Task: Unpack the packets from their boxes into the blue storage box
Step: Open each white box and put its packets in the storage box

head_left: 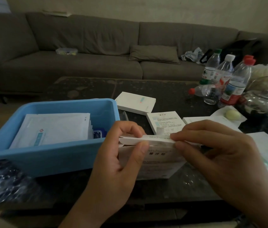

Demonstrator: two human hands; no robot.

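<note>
A white box (159, 158) stood on the dark table (84, 86), just right of the blue bin (47, 155) and touching or nearly touching its wall. Both hands were on the box's top flap (154, 139). The left hand (121, 160) pinched the flap's left end, fingers curled over the top and thumb pressed to the front edge. The right hand (220, 155) pinched the flap's right end between fingertips and thumb. The flap lay roughly level between the two hands, lifted off the box body.

Inside the bin lay a stack of white packets (51, 129), tilted, filling its left part. Two more white boxes (135, 102) (166, 122) lay flat beyond the hands. Plastic bottles (225, 79) stood at the table's far right. A grey sofa (97, 46) ran behind.
</note>
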